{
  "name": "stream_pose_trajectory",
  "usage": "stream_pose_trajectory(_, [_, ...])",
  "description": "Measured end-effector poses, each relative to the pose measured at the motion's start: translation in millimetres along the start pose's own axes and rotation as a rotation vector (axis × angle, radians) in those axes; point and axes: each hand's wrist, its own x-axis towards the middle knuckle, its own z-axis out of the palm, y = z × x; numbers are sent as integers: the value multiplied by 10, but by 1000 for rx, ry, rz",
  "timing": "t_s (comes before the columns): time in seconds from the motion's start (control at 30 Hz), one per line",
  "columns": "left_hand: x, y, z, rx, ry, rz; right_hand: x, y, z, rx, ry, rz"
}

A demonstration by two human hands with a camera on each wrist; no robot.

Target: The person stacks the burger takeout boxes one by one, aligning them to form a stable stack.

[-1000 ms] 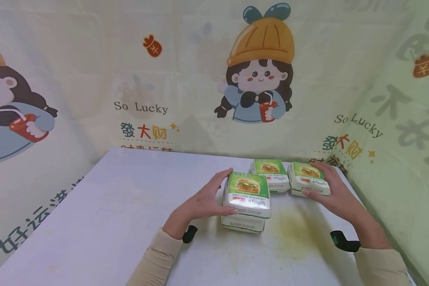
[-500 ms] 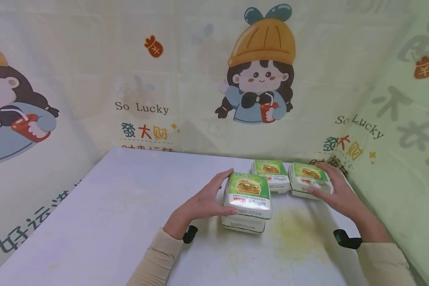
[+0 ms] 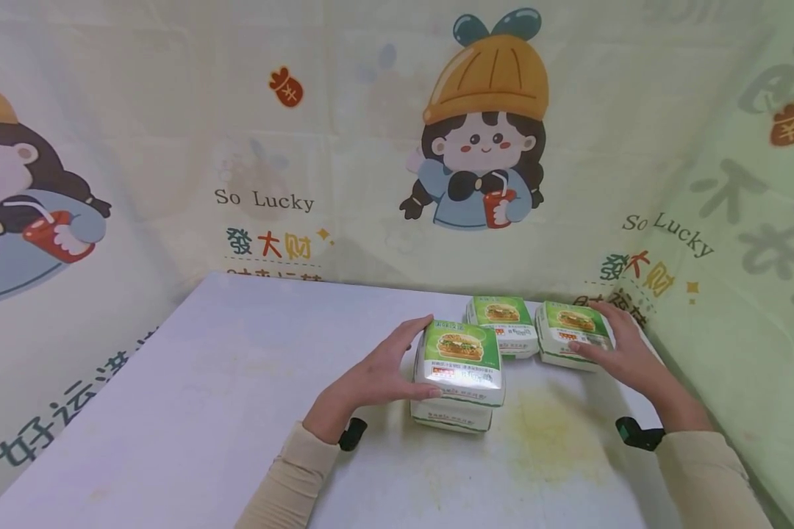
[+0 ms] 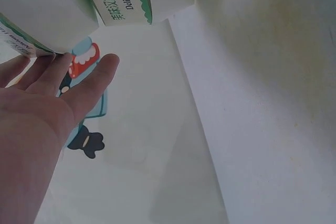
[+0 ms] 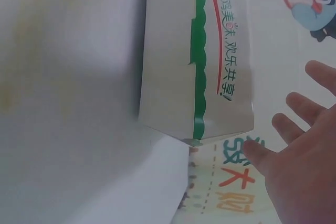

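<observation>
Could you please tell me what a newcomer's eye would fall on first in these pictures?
Probably the central cartoon girl in an orange hat, printed on the backdrop behind the table. Next, perhaps, the upper burger box of the front pair, gripped by the left hand. Behind it to the right sit two more burger boxes, the right hand beside the rightmost.

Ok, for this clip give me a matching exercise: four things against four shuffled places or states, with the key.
1. Left hand
2. Right hand
3. Faint yellow stain
4. Orange-hatted cartoon figure

A. Printed on the cream backdrop
B. Beside the rightmost matching box
C. Holding the upper green-and-white square cardboard burger box
D. On the white tabletop

Pairs: 1-C, 2-B, 3-D, 4-A
</observation>
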Motion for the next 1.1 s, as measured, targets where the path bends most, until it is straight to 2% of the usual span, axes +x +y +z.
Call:
stream_pose_trajectory(0.67, [-4,10,-9,28,-1,26,277,278,-1,-133,-146,53])
stream_pose_trajectory(0.87, [0,19,-4,38,1,36,349,323,22,-154,-183,68])
stream_pose_trajectory(1.1, [-4,4,-6,40,0,17,376,326,61,-160,-215,99])
